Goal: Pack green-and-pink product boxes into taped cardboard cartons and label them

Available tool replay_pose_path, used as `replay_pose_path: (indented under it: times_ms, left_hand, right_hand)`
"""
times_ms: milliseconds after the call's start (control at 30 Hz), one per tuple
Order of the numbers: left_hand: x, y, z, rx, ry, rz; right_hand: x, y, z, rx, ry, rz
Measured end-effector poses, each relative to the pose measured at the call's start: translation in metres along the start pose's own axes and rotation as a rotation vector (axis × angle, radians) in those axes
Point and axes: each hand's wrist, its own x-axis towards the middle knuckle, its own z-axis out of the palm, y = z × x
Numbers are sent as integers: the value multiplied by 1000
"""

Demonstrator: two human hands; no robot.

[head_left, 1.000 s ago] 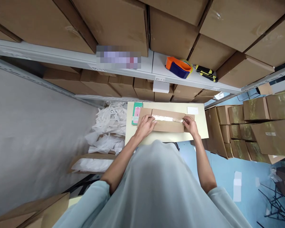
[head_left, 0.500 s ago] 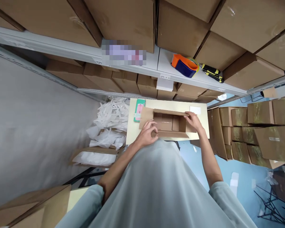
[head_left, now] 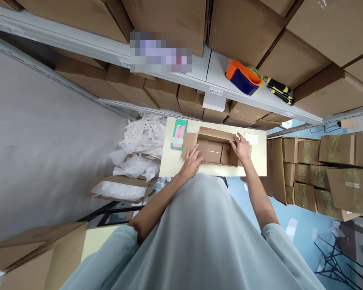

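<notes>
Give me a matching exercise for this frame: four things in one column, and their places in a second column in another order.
Things:
1. tape dispenser
2. green packet
3. left hand
4. white bags

Places:
A. on the table, left of the box
B. on the white shelf above the table
C. piled on the floor, left of the table
D. on the box's left flap

Pairs: 1-B, 2-A, 3-D, 4-C
</notes>
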Motion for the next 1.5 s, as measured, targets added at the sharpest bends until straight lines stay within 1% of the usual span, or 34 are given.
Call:
replay_pose_path:
  times_ms: [133,267,333,400,467,567,633,700,733,800,900,1000,1100,1200,1267,1333,1400,1500]
  left_hand:
    - [0,1,3,-5,21,8]
    - [1,3,-4,17,7,33]
    - [1,5,-10,2,-10,45]
    - [-1,7,-21,-45,5,52]
    - [-4,9,-35,-100,73,44]
    - [-9,13,-61,-113,233,-26]
    - [-10,14,-75,-76,356,-143]
    - [-11,12,-82,-52,451,-287]
    - [-11,10,-83,-52,477,-351]
    - [-11,6,-80,-69,495,-445]
    - [-10,3,-70,-108,495,-507]
    - [-12,13,-63,-132,508,-519]
    - [-23,33,-62,-137,558,-536]
    - [-54,56,-63,-152,652,-622]
    - [-88,71,-62,-166,725,-713]
    - [-131,89,-59,-168,807,-812]
    - [-179,108,-53,-161,899,-924]
    - [-252,139,-40,-150,1052,-1102]
  right_hand:
    - [0,2,1,-50,-51,3]
    - [5,1,-3,-64,-86,20]
    - [2,2,-7,-55,-70,17]
    - [-7,3,-11,-29,0,2]
    - [-23,3,-15,21,112,-17]
    - [-57,3,-21,136,273,-5]
    - [-82,3,-20,219,357,69]
    - [-104,3,-15,288,423,186]
    - [-114,3,-11,318,443,249]
    - [-129,4,-2,378,449,365]
    - [-138,7,7,475,405,476]
    - [-136,10,4,539,376,455]
    - [-128,12,-11,551,373,370]
    - [-120,7,-30,554,378,239]
    - [-116,-2,-41,572,361,121]
    - [-112,-16,-46,599,315,0]
    - [-109,-34,-46,627,237,-117]
    - [-108,-71,-37,678,54,-288]
